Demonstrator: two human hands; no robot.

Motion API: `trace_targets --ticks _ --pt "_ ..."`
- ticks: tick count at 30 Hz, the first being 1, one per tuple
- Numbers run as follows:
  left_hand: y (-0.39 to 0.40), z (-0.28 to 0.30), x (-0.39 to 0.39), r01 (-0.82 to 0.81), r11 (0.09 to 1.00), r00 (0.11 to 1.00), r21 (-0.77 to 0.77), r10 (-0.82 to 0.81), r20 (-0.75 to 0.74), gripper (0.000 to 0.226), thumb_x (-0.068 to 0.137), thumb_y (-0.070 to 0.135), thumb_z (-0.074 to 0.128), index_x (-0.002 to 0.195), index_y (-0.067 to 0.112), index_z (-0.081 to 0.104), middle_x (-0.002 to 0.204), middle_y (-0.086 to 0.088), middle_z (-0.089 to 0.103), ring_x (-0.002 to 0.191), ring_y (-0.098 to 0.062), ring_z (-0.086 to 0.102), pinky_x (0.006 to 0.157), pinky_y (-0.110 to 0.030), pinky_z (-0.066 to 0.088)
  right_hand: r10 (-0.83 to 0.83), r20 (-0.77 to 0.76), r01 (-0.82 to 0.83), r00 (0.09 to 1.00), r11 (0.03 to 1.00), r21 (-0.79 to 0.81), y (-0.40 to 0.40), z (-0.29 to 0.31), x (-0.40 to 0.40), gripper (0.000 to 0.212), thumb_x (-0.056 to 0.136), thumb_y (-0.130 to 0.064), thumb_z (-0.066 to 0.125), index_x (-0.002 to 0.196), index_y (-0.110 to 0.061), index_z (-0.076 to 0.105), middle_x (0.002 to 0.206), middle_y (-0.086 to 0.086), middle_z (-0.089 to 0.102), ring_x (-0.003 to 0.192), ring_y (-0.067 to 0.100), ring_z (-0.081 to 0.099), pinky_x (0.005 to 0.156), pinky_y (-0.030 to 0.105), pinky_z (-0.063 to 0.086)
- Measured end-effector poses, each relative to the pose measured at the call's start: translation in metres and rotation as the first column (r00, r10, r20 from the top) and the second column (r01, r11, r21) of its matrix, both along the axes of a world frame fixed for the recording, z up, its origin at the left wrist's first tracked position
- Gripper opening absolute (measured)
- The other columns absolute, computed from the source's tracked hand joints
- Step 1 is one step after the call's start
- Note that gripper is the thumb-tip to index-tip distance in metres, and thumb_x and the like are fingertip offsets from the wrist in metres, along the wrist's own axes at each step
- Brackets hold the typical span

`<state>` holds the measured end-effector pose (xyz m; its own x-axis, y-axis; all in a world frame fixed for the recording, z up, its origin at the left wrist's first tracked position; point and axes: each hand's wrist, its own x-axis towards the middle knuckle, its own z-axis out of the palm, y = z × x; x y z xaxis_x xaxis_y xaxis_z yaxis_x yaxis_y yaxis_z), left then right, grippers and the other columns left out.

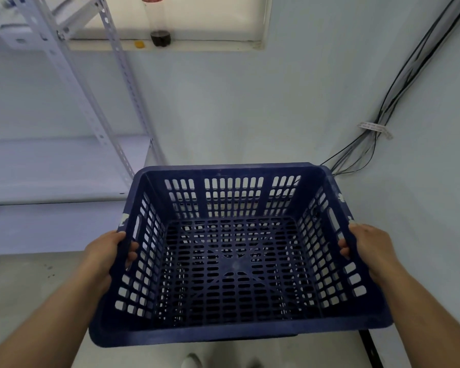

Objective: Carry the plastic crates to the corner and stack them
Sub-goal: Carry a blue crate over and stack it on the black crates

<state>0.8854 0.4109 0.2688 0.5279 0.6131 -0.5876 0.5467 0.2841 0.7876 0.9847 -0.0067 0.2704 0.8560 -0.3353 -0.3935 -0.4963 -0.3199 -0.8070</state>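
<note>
I hold a dark blue slotted plastic crate (234, 264) in front of me, above the floor, its open top facing up and nothing inside it. My left hand (109, 253) grips the crate's left rim, fingers curled through the side slots. My right hand (367, 248) grips the right rim the same way. The crate hangs close to the pale wall corner ahead. Dark shapes show through the crate's slotted bottom; I cannot tell whether another crate lies beneath.
A white metal shelving rack (72, 166) stands at the left, its slotted upright (122, 83) rising beside the crate. A window sill (170, 45) above holds a bottle with dark liquid (158, 25). Black cables (398, 96) run down the right wall. Grey floor (24, 282) lies below.
</note>
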Motion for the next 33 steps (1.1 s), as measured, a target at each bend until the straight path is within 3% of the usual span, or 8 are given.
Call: trace_targets --ticks 9,17,24,33 --pt "-0.004 0.0 0.007 0.004 0.999 1.0 0.034 -0.005 0.024 0.028 0.098 0.02 0.04 0.108 0.0 0.057 0.078 -0.012 0.06 0.061 -0.022 0.05 0.059 -0.034 0.042 -0.018 0.024 0.018 1.0 1.0 -0.003 -0.007 0.001 0.0 0.032 0.097 -0.025 0.045 0.089 0.0 0.062 0.074 0.019 0.062 0.058 0.03 0.053 0.054 0.033 0.044" --pt "-0.004 -0.002 0.009 0.003 0.999 0.999 0.033 -0.001 -0.046 0.03 0.097 0.02 0.044 0.104 -0.005 0.058 0.078 -0.014 0.061 0.062 -0.024 0.052 0.057 -0.035 0.042 -0.031 -0.023 0.032 0.999 0.998 0.053 -0.001 0.002 0.012 0.027 0.098 -0.022 0.044 0.086 -0.004 0.06 0.072 0.017 0.059 0.056 0.028 0.05 0.055 0.032 0.046" --pt "-0.004 0.0 0.006 0.023 0.999 0.999 0.029 -0.022 -0.041 0.03 0.097 0.022 0.042 0.103 -0.003 0.057 0.076 -0.014 0.059 0.061 -0.024 0.05 0.058 -0.036 0.041 -0.031 -0.011 0.031 0.999 0.999 0.029 -0.001 -0.001 0.009 0.03 0.097 -0.026 0.044 0.083 -0.006 0.06 0.072 0.017 0.061 0.058 0.029 0.052 0.063 0.038 0.047" --pt "0.003 -0.003 0.002 0.053 0.998 0.998 0.039 -0.051 -0.043 0.029 0.098 0.021 0.039 0.106 -0.002 0.055 0.078 -0.013 0.058 0.063 -0.023 0.051 0.059 -0.035 0.041 -0.021 -0.015 0.021 1.0 1.0 0.012 0.002 -0.006 0.002 0.03 0.098 -0.026 0.043 0.083 -0.007 0.061 0.072 0.016 0.061 0.058 0.028 0.052 0.063 0.037 0.047"
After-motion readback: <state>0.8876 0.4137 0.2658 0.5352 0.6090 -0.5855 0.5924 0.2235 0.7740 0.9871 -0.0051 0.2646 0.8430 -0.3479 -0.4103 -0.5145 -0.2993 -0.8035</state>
